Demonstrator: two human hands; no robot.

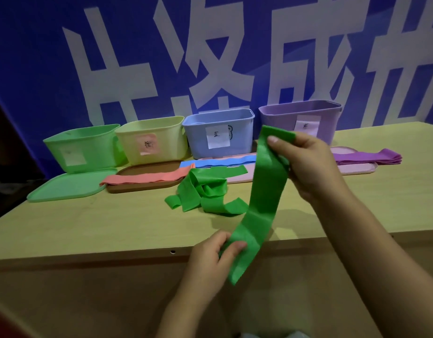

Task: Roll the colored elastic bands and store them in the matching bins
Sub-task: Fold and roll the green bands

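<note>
The right hand (305,164) and the left hand (215,254) hold one green band (264,191) stretched between them above the wooden table (88,228); four colored bins (152,140) stand behind.

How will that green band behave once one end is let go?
Probably floppy: the green band hangs curved between the right hand and left hand. Likely light. It may bunch like the green pile.

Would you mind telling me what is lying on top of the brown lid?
A stack of flat orange bands lies along the brown lid, overhanging its left end. The lid surface beneath them is hidden.
</note>
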